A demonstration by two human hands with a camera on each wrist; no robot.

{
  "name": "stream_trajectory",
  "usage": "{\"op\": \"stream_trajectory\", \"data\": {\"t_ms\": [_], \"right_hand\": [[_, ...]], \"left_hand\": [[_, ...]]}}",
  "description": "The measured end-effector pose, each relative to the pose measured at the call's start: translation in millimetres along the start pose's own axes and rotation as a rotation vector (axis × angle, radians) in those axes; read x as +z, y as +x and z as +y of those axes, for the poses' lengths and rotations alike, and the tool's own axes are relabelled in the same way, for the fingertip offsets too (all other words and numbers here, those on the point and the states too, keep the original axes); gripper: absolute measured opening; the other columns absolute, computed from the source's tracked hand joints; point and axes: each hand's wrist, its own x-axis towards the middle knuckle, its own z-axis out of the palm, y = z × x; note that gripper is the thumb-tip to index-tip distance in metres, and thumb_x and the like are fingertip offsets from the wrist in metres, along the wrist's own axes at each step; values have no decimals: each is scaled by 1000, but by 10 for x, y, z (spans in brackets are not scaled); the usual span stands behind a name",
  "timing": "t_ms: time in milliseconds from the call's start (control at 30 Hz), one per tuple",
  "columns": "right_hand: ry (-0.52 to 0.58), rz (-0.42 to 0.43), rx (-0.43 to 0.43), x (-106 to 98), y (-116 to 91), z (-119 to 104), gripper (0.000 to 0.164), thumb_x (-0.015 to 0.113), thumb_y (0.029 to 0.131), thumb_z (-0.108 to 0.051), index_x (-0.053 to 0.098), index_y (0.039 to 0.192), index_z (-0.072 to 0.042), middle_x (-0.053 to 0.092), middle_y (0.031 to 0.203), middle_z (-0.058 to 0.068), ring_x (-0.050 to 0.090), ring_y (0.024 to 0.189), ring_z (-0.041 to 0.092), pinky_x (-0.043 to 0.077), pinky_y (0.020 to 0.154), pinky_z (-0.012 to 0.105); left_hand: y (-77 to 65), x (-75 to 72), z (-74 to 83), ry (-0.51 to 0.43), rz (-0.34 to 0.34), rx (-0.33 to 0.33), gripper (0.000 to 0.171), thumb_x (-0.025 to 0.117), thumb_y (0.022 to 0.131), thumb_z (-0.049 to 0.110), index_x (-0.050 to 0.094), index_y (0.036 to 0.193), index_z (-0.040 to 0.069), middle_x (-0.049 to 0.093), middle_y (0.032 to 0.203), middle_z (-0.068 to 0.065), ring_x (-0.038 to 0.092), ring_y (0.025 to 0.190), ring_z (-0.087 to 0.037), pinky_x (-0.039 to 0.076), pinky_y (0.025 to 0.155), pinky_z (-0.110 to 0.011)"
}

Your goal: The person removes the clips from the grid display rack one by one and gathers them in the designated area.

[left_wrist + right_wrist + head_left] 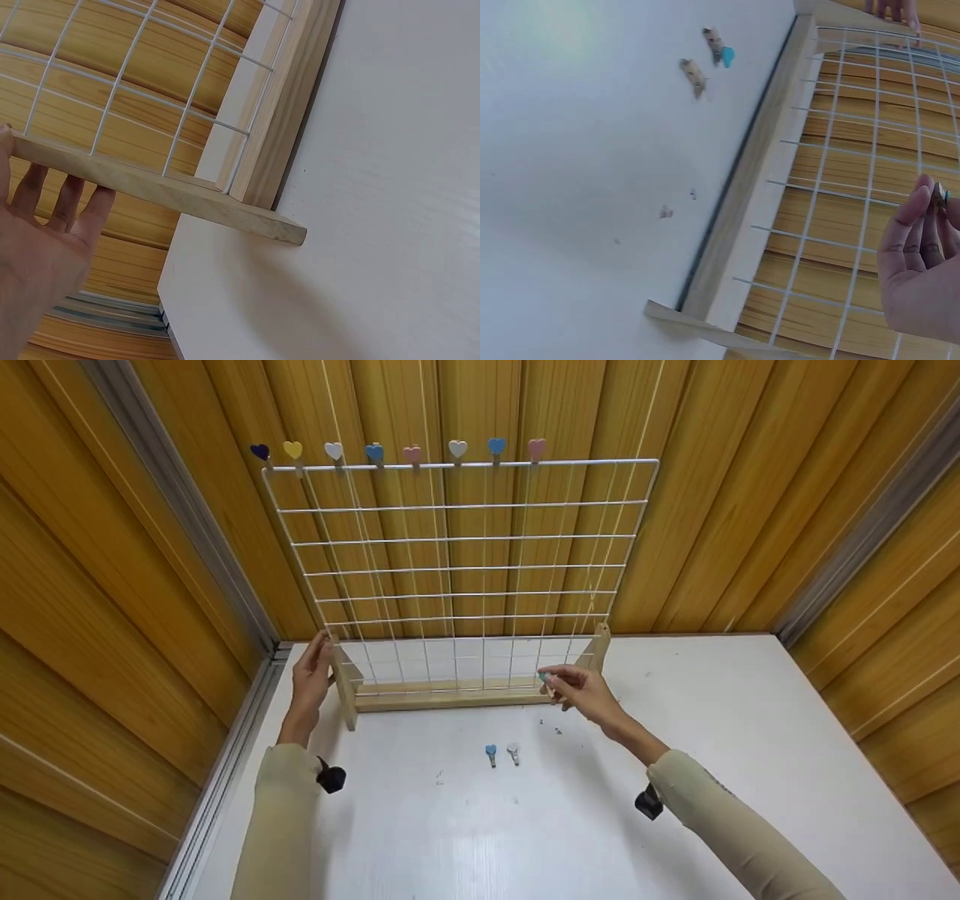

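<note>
A white wire grid stands in a wooden base. My left hand grips the base's left side post, with several fingers against its outer side. Between the thumb and fingers of my right hand, a small wooden clothespin with a teal decoration is pinched in front of the grid's lower right part. Much of this clothespin is hidden by the fingers. On the table lie a blue heart clothespin and a white heart clothespin, side by side.
Several heart clothespins, among them a yellow one and a pink one, sit along the grid's top wire. Small dark specks dot the white table. Wood-patterned walls rise behind and at both sides.
</note>
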Motion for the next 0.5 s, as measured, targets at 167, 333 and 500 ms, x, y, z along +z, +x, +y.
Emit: {"op": "stream_trajectory", "data": {"t_ms": [167,333,500], "right_hand": [[-67,-75,45,-5,-149,319,37,57,106,-19,62,134,5,74,101,13,65,77,7,55,64,18],[-75,-88,65,4,-234,519,34,58,105,-14,62,131,9,76,98,17,65,73,5,53,60,16],[-59,-115,66,72,-267,664,36,57,105,-12,60,130,13,74,100,25,64,72,5,53,60,16]], "left_hand": [[-19,34,-6,3,-2,8,60,39,111,40,19,165,24,16,173,-6,20,158,-29,30,126,-53],[-15,18,-8,7,8,4,59,39,111,40,21,165,26,19,172,-5,22,158,-28,29,127,-53],[-7,-7,7,-4,8,-2,57,39,111,38,21,165,27,18,172,-3,20,159,-27,27,127,-53]]}}
